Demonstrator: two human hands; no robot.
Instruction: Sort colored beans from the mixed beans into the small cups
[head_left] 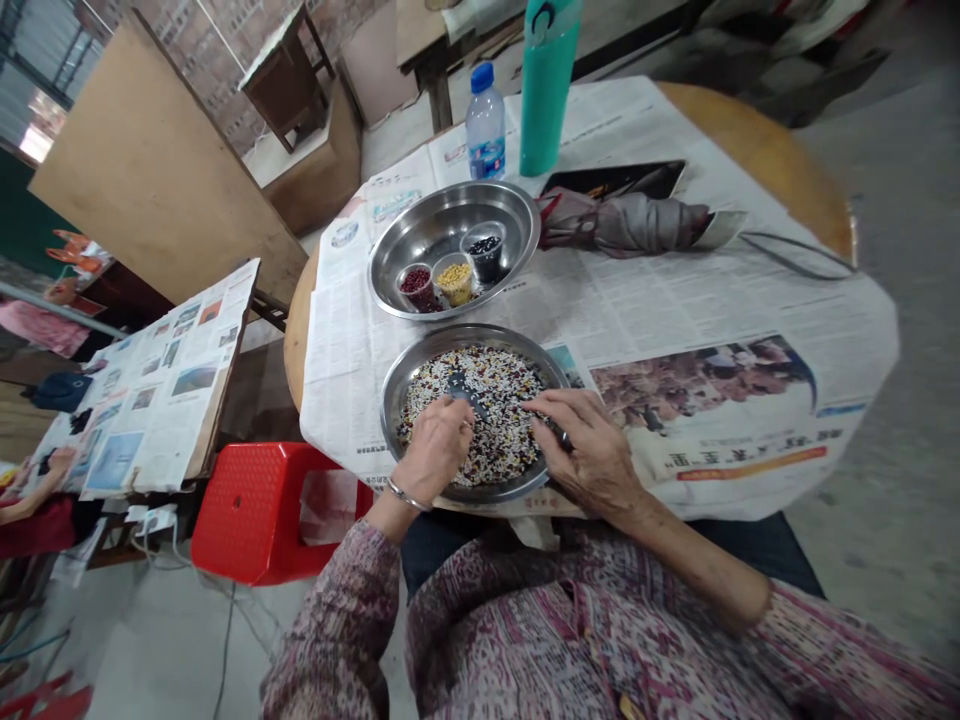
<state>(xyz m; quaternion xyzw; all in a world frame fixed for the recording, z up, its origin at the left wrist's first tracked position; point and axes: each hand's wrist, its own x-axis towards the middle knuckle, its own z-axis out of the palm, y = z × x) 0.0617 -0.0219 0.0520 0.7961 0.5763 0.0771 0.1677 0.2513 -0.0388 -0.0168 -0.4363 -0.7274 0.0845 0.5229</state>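
In front of me a steel basin [391,405] holds a mix of white, black, yellow and dark red grains and beans [499,400]. My left hand [437,447], with a bracelet at the wrist, is over the left of the mix, its fingers drawn together; what they pinch, if anything, is hidden. At the right rim is my right hand [589,445], fingers bent but apart, tips just over the mix. Behind, a second steel basin [420,225] holds clear cups of dark red beans [417,287], yellow beans [454,282] and black beans [486,258].
Newspaper [720,310] covers the round table. Farther back stand a water bottle [486,130] and a teal bottle [550,90]. A folded grey umbrella [637,222] lies beside a dark tablet-like object [660,178]. At left are a red stool [251,510] and another person's arm [37,490].
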